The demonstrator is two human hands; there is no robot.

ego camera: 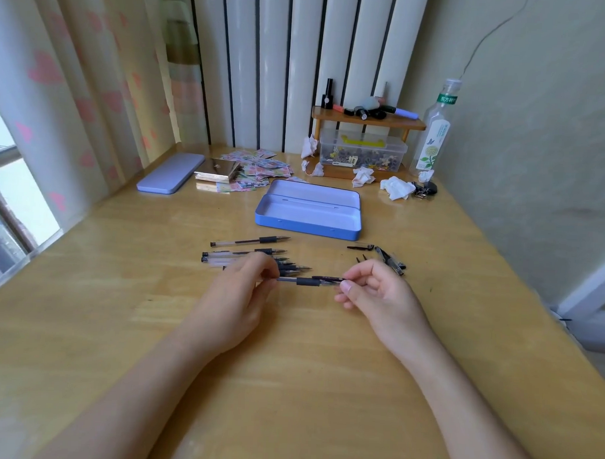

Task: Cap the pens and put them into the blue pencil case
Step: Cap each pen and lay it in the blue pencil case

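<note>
Wood counter, glossy, warm grain. Blue pencil case: flat metal tin, lid hinged open, empty, set just beyond the work for easy drop-in. Uncapped pens in a row left; loose caps right. Left hand grip closed on pen barrel, held level; right hand pinches clear cap at its tip, prob. aligning.

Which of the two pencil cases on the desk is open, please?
The blue pencil case behind the pens, lid up; the lilac case at far left is shut.
</note>
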